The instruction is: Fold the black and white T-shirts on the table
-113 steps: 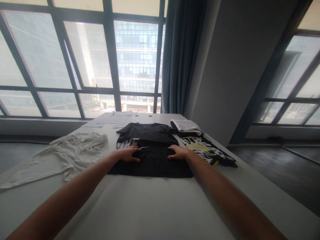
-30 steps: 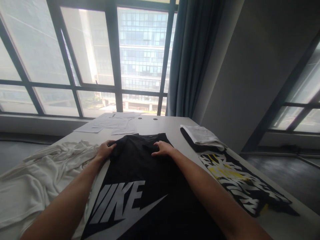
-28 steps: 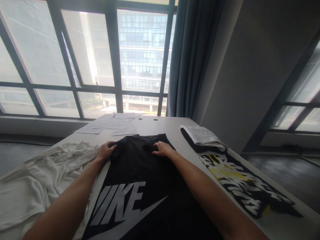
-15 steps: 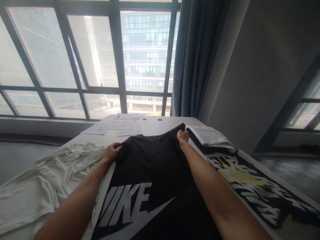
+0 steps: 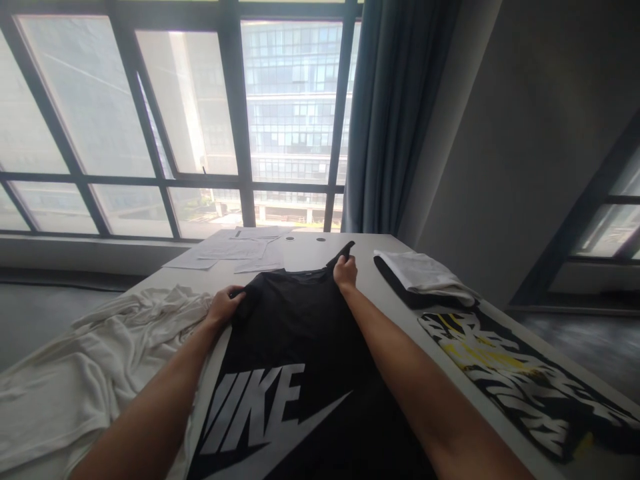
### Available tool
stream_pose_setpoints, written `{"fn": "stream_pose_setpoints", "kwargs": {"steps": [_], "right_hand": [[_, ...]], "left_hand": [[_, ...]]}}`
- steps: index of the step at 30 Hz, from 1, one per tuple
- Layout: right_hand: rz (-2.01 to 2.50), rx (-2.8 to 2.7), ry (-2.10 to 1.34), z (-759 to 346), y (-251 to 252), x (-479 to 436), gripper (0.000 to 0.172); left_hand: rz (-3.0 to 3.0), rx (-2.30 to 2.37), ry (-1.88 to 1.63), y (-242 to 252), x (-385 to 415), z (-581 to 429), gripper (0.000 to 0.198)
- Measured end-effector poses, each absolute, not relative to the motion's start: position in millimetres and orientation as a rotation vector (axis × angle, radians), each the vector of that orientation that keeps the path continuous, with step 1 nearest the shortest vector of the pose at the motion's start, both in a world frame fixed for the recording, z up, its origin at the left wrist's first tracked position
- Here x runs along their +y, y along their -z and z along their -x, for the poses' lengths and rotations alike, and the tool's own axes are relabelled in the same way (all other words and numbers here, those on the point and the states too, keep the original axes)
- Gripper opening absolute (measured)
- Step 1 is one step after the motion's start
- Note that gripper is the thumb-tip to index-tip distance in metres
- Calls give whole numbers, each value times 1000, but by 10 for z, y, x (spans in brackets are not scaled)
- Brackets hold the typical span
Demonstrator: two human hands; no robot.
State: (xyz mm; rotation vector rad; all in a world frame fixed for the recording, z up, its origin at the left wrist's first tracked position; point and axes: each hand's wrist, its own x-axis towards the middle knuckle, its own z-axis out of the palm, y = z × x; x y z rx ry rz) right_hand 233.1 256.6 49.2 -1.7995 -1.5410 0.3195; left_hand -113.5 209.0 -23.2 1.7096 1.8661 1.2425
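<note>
A black T-shirt with a large white logo lies spread out on the white table, its collar pointing away from me. My left hand grips the shirt's left shoulder and sleeve at the table surface. My right hand pinches the right sleeve and holds its tip lifted a little above the table.
A crumpled white garment lies at the left. At the right sit a folded white and black stack and a black shirt with a white and yellow print. Loose papers lie at the far edge by the windows.
The folded shirt has been opened flat, logo up. In the last half second my right hand drew the right sleeve inward to the left and raised it; my left hand kept its hold.
</note>
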Motion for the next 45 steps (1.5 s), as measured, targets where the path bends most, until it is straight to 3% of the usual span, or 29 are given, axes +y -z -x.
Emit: {"fn": "stream_pose_setpoints", "kwargs": {"steps": [3,6,12,17,24,30,34,37,41,45], "right_hand": [[1718,-1792,-585,-2018,-340,2493,54],[1668,-2221,-751,-1889,-199,2396,66],[1794,-2417,-359,-2148,-239,2273,55],[1922,-2485,-515,-2353,-188,2185,68],[2093,-2312,-454,-2419,50,2518,70],[2053,-2171,-187,-2637,89,2810,70],[2029,-2173,8,-2704,23,2650,60],[2179,-2145,-76,-2700,-47,2425,60],[2281,-2132,-341,-2675,-58,2225,78],[2276,-2147,-474,-2702,13,2295,84]], "left_hand": [[-1713,1861,-1266,249,2100,1149,33],[-1709,1854,-1278,263,2105,1159,33],[-1691,1834,-1267,250,2092,1148,36],[-1654,1762,-1312,249,2087,1141,39],[-1632,1592,-1454,258,2071,1134,64],[-2071,1551,-1215,236,2000,1007,56],[-2345,1424,-1000,225,1937,829,58],[-2447,1378,-797,202,1860,680,65],[-2478,1326,-643,161,1755,516,72],[-2477,1294,-628,156,1719,448,68]]}}
